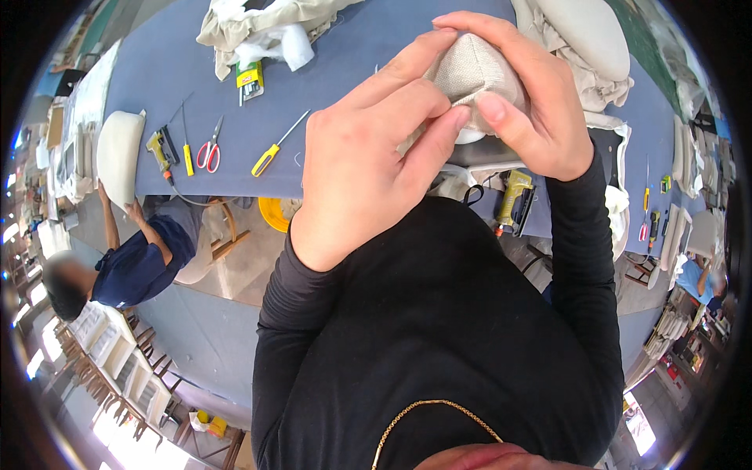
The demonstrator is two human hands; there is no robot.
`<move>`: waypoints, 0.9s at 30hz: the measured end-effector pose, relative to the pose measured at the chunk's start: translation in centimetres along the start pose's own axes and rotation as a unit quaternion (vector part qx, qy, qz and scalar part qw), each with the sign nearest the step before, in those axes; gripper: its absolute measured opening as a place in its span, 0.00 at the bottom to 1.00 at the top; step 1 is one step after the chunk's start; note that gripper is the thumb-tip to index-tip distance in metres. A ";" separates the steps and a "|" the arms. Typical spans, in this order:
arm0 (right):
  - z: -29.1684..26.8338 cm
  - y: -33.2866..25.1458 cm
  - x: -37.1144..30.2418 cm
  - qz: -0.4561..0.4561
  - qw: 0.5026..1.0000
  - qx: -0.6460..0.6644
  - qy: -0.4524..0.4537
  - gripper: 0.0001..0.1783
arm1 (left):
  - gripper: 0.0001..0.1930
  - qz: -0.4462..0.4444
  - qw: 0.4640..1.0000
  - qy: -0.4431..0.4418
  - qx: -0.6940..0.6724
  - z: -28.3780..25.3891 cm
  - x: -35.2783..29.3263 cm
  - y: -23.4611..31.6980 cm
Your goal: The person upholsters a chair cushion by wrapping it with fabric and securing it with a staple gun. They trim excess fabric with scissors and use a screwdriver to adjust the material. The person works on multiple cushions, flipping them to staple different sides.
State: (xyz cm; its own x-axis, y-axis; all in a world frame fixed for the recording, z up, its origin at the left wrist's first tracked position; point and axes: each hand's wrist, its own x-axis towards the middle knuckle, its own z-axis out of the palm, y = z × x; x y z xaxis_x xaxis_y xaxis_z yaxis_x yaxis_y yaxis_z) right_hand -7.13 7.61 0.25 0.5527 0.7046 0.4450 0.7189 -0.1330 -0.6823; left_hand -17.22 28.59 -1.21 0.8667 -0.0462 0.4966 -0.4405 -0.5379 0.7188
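My left hand (368,149) and my right hand (525,98) both grip a beige woven fabric-covered cushion piece (470,70), held up close to the camera. The left fingers press the fabric edge from the left, with the thumb along its lower fold. The right hand wraps over the top and right side, thumb pinching the fabric corner. Most of the piece is hidden behind the two hands. Black sleeves cover both forearms.
A blue worktable (157,70) holds red-handled scissors (208,150), a yellow-handled screwdriver (272,150), a staple gun (161,149), a staple box (251,78) and bundled cloth (258,23). Another yellow staple gun (513,200) lies near me. A seated person in dark blue (133,266) holds a white cushion (117,157).
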 end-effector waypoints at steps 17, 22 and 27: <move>-0.7 2.3 -0.6 -0.026 0.997 -0.071 -0.002 0.30 | 0.06 0.011 0.999 0.040 0.001 1.2 0.1 -0.3; -0.5 1.5 -1.0 -0.012 0.994 -0.110 -0.020 0.29 | 0.10 0.029 0.998 0.056 0.005 1.2 -0.4 -1.2; -1.5 2.2 -0.9 -0.075 0.993 -0.076 -0.043 0.28 | 0.32 -0.008 0.997 0.016 -0.078 1.7 0.3 -3.9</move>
State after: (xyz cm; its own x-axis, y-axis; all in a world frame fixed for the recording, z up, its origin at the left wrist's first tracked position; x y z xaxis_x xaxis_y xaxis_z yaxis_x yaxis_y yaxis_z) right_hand -5.41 5.62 -0.78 0.4016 0.7803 0.4794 0.8491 -0.1211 -0.5141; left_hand -14.81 29.19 -4.66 0.8678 -0.0109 0.4969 -0.4589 -0.4013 0.7927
